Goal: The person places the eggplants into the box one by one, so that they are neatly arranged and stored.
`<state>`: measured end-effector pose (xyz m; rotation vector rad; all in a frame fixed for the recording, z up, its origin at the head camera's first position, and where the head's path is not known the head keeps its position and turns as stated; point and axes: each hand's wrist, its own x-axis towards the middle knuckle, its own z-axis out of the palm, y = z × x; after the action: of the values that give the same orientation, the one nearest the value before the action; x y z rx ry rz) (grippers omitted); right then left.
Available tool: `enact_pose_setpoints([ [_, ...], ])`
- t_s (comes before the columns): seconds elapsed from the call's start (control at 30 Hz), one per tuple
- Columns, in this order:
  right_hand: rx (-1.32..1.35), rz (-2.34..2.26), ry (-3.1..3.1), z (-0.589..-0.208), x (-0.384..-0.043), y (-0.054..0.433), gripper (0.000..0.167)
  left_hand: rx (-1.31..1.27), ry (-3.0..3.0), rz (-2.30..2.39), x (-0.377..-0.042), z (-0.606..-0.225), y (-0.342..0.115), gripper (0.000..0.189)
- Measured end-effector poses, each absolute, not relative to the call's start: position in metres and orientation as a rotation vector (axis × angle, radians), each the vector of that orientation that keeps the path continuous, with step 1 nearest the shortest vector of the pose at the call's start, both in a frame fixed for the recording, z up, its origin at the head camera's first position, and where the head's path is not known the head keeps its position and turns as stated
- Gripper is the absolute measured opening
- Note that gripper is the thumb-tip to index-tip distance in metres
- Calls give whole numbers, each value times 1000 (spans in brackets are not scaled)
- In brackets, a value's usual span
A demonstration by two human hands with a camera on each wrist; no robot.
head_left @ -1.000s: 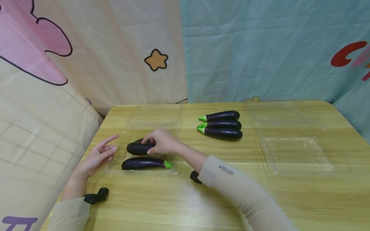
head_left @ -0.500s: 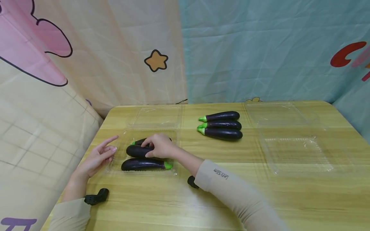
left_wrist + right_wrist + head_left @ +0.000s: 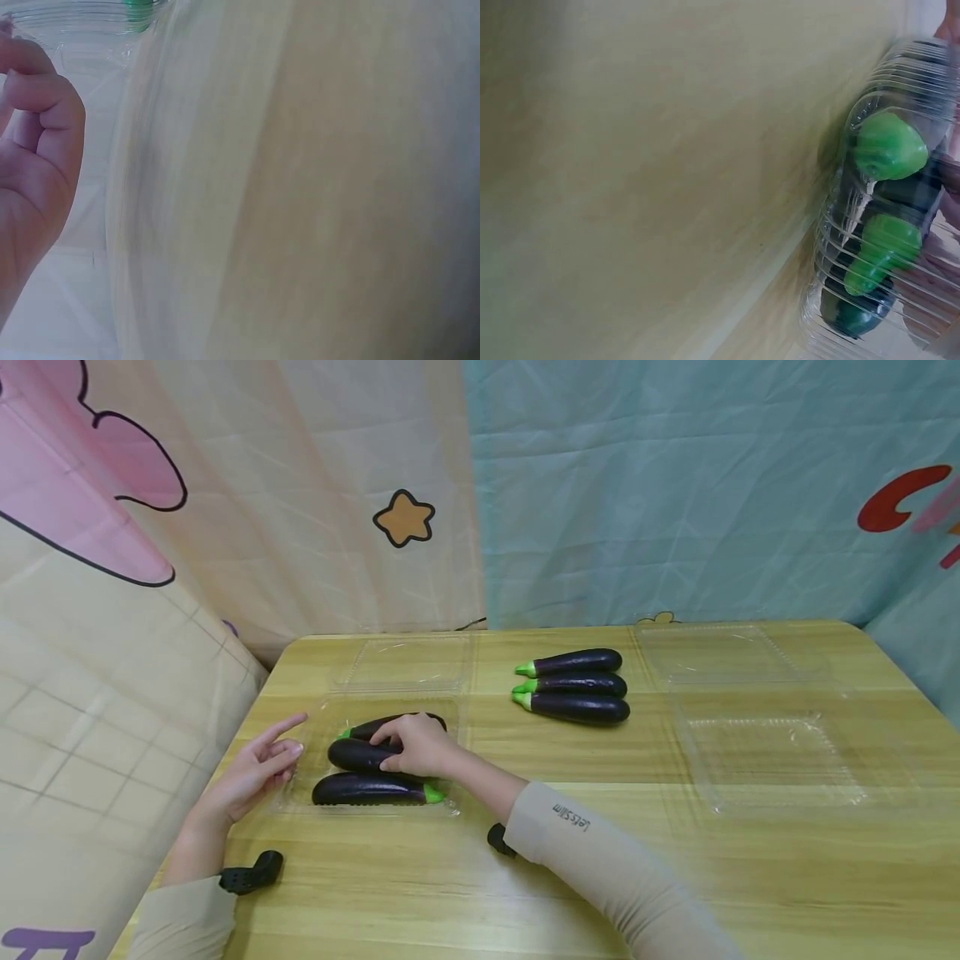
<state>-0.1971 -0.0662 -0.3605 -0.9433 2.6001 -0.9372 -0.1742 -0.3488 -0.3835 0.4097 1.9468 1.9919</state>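
A clear plastic clamshell container (image 3: pixel 318 806) lies opened out at the left of the table, with 3 eggplants in its base. My right hand (image 3: pixel 420 745) grips the middle eggplant (image 3: pixel 352 754) between thumb and fingers and hides its stem end in the head view. Beyond it lies another eggplant (image 3: pixel 367 727), and nearest me one more eggplant (image 3: pixel 367 789) with its stem to the right. Through the container wall, the right wrist view shows green stems (image 3: pixel 891 146). My left hand (image 3: pixel 251 770), index finger extended and other fingers loosely bent, is at the container's left side; contact is unclear.
Three eggplants (image 3: pixel 577 685) lie side by side at the table's back middle, stems to the left. A second clear clamshell container (image 3: pixel 697 760) stands opened at the right. A curtain (image 3: pixel 600 510) hangs behind the wooden table (image 3: pixel 390 877).
My right hand has moved slightly toward me with the middle eggplant, now down between the other two. More of the far eggplant shows. The left hand has stayed in place.
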Motion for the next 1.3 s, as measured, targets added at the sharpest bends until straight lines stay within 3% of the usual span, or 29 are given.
enact_pose_setpoints([
  [0.63, -973, -984, 2578, -359, -194, -63, 25, 414, 1936, 2011, -173, -384, -348, 46],
  [1.3, -863, -1241, 2392, -349, -200, -46, 37, 411, 1927, 2005, -173, -382, -348, 47],
])
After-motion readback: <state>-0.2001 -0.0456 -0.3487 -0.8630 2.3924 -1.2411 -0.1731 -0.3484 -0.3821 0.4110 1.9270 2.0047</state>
